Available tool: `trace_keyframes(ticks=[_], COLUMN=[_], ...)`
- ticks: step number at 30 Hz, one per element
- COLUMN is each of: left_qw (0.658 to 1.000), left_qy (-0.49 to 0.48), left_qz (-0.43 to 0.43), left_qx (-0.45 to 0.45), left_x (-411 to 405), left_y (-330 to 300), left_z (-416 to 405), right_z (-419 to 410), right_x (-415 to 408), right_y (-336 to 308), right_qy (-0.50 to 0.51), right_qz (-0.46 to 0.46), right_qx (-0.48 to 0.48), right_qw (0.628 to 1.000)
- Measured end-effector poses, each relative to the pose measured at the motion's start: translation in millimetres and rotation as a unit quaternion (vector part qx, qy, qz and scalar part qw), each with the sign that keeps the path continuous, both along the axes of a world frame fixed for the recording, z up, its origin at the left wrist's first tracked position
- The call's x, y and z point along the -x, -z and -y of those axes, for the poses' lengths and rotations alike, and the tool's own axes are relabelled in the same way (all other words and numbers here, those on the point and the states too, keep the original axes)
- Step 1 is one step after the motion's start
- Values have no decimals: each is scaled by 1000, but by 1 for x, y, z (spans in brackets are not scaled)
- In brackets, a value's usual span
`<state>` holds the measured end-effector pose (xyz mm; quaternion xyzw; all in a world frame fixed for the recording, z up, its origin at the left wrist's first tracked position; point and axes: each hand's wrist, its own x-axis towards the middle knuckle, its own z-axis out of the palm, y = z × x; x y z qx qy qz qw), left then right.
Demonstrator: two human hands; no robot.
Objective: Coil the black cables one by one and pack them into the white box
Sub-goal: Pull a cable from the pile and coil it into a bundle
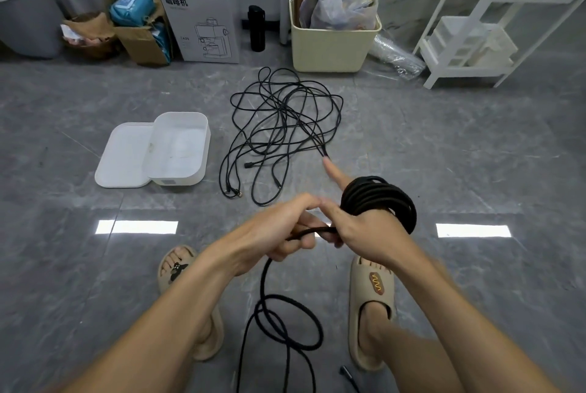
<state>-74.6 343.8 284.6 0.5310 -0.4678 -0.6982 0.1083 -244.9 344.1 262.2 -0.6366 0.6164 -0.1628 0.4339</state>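
Mid-coil here: the right hand (364, 227) wears several turns of a thick black cable (379, 199) wound around it, index finger pointing out straight, the other fingers partly hidden, so how tightly they curl I cannot tell. The left hand (285, 231) has its fingers clenched round the same cable just beside the right, feeding it across. From that grip the free length drops down and lies in a loose loop on the floor (79, 266) between the two slippered feet, its plug end near the bottom edge, so by my reckoning a fair stretch is left to wind.

Further out, a tangle of thinner black cables (279, 126) sprawls on the tiles, none of it coiled. Just left of it sits the white box (177, 151), open and with nothing inside, its lid (123, 155) lying flat beside it and touching it. So: first cable in hand, nothing packed, most of the job ahead.
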Motion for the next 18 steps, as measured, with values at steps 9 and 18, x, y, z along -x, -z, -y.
trace_keyframes(ticks=[9,18], left_qw=[975,960], left_qy=[-100,-150], left_qz=[14,-40], left_qx=[198,232], left_x=[-1,0], left_y=[-2,2], left_z=[2,4], right_z=[-3,-7], right_x=[-7,-21], right_y=[-24,-16], right_qy=[-75,-228], right_qz=[199,467], right_qx=[-330,-451], right_qw=[920,725])
